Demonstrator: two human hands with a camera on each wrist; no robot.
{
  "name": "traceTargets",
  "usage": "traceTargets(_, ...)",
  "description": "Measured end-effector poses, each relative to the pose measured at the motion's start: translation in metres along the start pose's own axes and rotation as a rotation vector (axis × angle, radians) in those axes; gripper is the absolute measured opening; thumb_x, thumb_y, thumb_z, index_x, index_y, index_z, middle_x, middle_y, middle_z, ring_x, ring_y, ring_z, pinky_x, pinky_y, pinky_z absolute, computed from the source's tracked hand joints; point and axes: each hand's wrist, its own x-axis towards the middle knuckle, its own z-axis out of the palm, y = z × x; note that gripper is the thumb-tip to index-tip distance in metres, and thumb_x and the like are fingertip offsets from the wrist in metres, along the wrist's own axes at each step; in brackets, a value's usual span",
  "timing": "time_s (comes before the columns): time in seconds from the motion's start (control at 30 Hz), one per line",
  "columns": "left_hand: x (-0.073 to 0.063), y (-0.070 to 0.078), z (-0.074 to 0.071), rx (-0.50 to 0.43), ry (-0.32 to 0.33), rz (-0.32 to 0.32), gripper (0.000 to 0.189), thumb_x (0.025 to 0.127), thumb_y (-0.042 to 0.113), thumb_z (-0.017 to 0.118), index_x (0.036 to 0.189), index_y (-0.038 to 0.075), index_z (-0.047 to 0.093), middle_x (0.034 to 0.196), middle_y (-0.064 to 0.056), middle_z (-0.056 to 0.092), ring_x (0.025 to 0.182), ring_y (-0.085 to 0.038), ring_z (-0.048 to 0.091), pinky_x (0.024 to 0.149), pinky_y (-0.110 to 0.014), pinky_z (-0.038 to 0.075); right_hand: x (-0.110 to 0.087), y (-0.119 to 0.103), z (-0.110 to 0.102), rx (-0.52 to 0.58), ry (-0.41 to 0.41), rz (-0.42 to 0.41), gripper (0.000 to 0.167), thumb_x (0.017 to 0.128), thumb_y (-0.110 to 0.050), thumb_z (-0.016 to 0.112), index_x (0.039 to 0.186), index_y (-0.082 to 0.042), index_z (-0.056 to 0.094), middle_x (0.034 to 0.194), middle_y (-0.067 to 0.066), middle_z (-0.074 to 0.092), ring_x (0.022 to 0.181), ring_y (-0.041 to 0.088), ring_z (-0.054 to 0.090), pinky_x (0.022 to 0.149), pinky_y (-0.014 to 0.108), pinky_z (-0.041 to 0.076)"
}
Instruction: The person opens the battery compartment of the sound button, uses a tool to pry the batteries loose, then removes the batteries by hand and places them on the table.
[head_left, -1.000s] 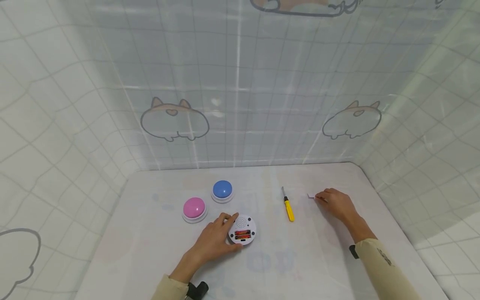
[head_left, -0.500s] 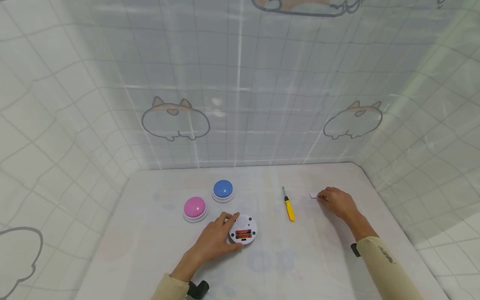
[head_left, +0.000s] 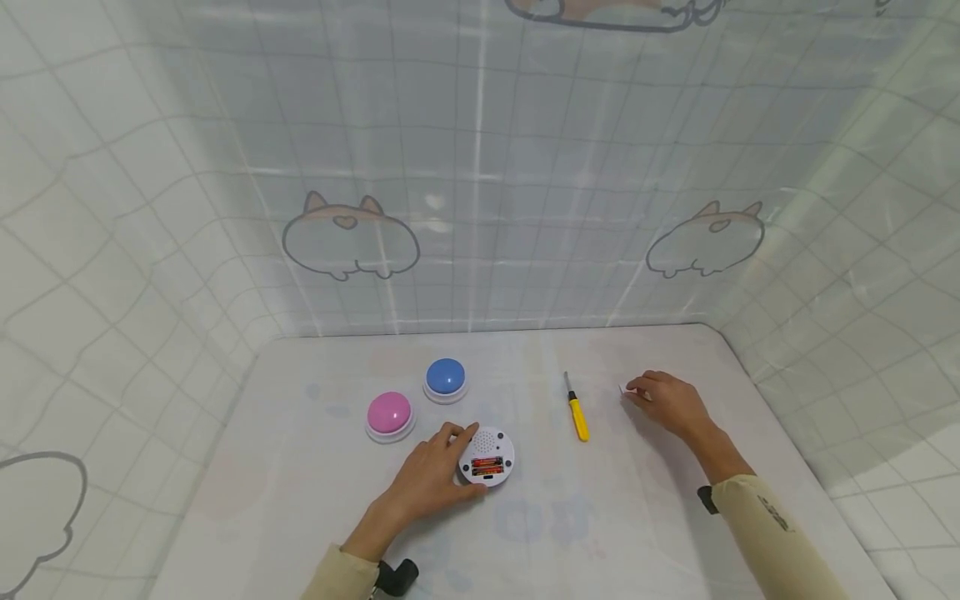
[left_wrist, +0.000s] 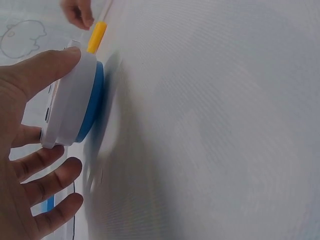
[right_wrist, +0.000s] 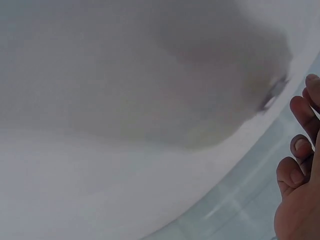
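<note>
My left hand [head_left: 431,479] grips a round white push-button unit [head_left: 487,442] from its left side, thumb and index finger at its edge. The unit lies face down, its blue dome [left_wrist: 92,102] underneath in the left wrist view. Two red-and-black batteries [head_left: 487,467] show in its uncovered compartment. At the right, my right hand [head_left: 671,404] pinches a small white battery cover [head_left: 622,390], seen nearly edge-on and mostly hidden by the fingers. Right of the unit, a screwdriver [head_left: 578,419] with a yellow handle lies between the two hands.
A pink push button [head_left: 388,413] and a blue push button [head_left: 446,377] stand dome up behind the left hand. The white table [head_left: 315,500] ends at a grey gridded curtain [head_left: 480,208] at the back, with more sheeting on both sides.
The right hand has shifted slightly and turned the battery cover, so that only a thin edge shows now. My left hand and the white unit have stayed in place.
</note>
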Motion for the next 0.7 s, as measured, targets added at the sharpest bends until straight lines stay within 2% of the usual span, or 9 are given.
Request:
traceTargets(0.2, 0.001, 0.0, 0.001, -0.009, -0.01, -0.014, 0.095, 0.076, 0.058, 0.081, 0.153, 0.017, 0.043, 0.129, -0.003, 0.054, 0.097, -0.015, 0.054, 0.089, -0.041, 0.048, 0.004, -0.04, -0.006, 0.013, 0.09, -0.127, 0.019, 0.088, -0.028, 0.079, 0.104, -0.018, 0.077, 0.086, -0.008, 0.064, 0.077, 0.012, 0.057, 0.069, 0.031, 0.054)
traceTargets(0.37, 0.001, 0.001, 0.001, -0.015, -0.005, -0.019, 0.096, 0.076, 0.058, 0.081, 0.153, 0.016, 0.043, 0.129, -0.003, 0.054, 0.098, -0.016, 0.055, 0.09, -0.042, 0.048, 0.003, -0.075, -0.006, 0.066, 0.2, -0.299, 0.016, 0.084, -0.026, 0.083, 0.098, -0.019, 0.078, 0.083, -0.011, 0.063, 0.072, 0.007, 0.055, 0.061, 0.024, 0.049)
traceTargets(0.47, 0.001, 0.001, 0.001, -0.015, -0.006, -0.024, 0.096, 0.076, 0.058, 0.081, 0.153, 0.017, 0.043, 0.129, -0.003, 0.054, 0.099, -0.016, 0.056, 0.09, -0.042, 0.048, 0.002, -0.091, -0.004, 0.088, 0.211, -0.36, 0.014, 0.084, -0.027, 0.083, 0.096, -0.02, 0.078, 0.083, -0.011, 0.064, 0.074, 0.007, 0.058, 0.059, 0.022, 0.048)
traceTargets(0.57, 0.001, 0.001, 0.001, -0.019, -0.009, -0.027, 0.095, 0.076, 0.059, 0.081, 0.153, 0.017, 0.043, 0.129, -0.004, 0.054, 0.098, -0.016, 0.056, 0.09, -0.042, 0.048, 0.0, -0.099, -0.001, 0.088, 0.156, -0.32, 0.016, 0.086, -0.031, 0.081, 0.097, -0.019, 0.076, 0.084, -0.01, 0.065, 0.076, 0.008, 0.059, 0.058, 0.021, 0.047)
traceTargets(0.7, 0.0, 0.001, 0.001, -0.028, -0.018, -0.035, 0.095, 0.076, 0.06, 0.08, 0.153, 0.017, 0.043, 0.129, -0.004, 0.054, 0.097, -0.016, 0.055, 0.089, -0.042, 0.048, -0.002, -0.101, 0.006, 0.093, 0.011, -0.138, 0.028, 0.087, -0.039, 0.078, 0.104, -0.017, 0.073, 0.09, -0.005, 0.065, 0.079, 0.012, 0.059, 0.062, 0.025, 0.048)
